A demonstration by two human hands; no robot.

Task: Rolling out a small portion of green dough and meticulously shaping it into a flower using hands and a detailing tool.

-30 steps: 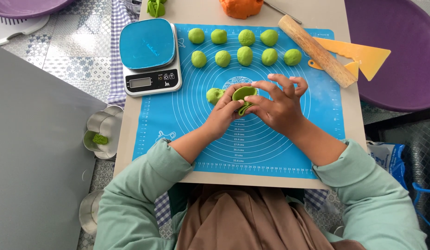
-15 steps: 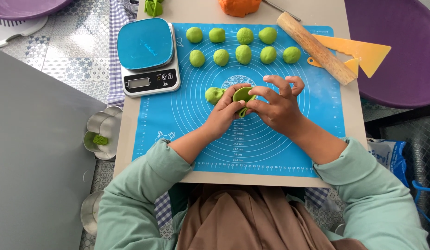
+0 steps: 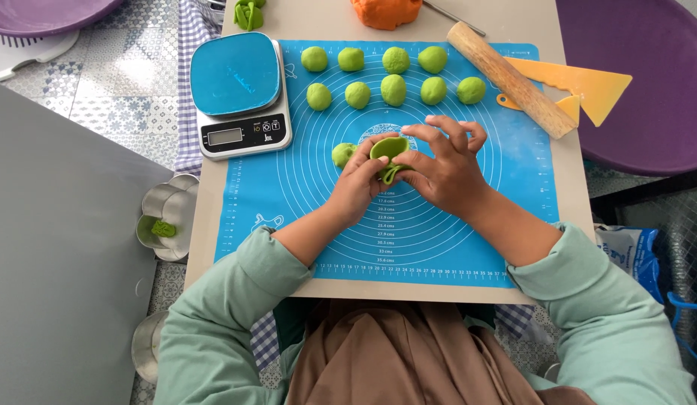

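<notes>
Both hands at mat centre. Left hand (image 3: pixel 357 184) and right hand (image 3: pixel 444 166) pinching green dough cup (image 3: pixel 389 154) between fingertips, held just above blue mat (image 3: pixel 408 240). Cup mouth facing up toward camera, pinched tail pointing 6 o'clock; long axis roughly 12–6. Unshaped ball (image 3: pixel 343 154) touching left hand at 9 o'clock. Beyond, at 12 o'clock: nine balls (image 3: pixel 394 88) in two rows, not yet shaped. Judged early stage: one piece in work, ten left. Scale (image 3: pixel 240 94) at 10 o'clock, rolling pin (image 3: pixel 510 79) at 2 o'clock.
</notes>
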